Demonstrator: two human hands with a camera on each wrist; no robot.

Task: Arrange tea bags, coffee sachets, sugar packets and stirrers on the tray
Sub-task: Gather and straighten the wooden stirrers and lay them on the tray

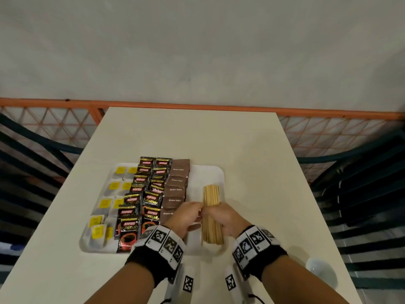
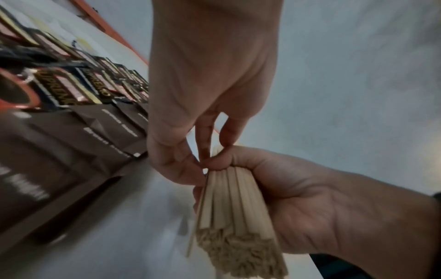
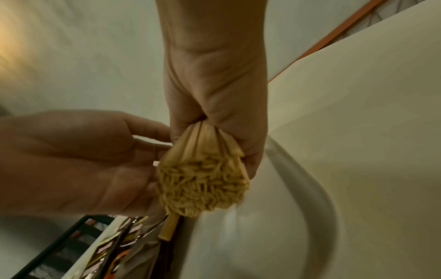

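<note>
Gripping a bundle of wooden stirrers (image 1: 211, 212) over the white tray (image 1: 215, 172), the right hand (image 1: 223, 217) wraps round its middle. The left hand (image 1: 186, 216) pinches at the bundle's side, just right of the tray's brown sugar packets (image 1: 176, 188), coffee sachets (image 1: 140, 202) and tea bags (image 1: 105, 207).

sugar packets (image 1: 176, 189): nearest ones hidden behind left hand (image 1: 186, 217); print on left-wrist view blurred. Small white bowl (image 1: 320, 268) partly covered by right forearm.
</note>
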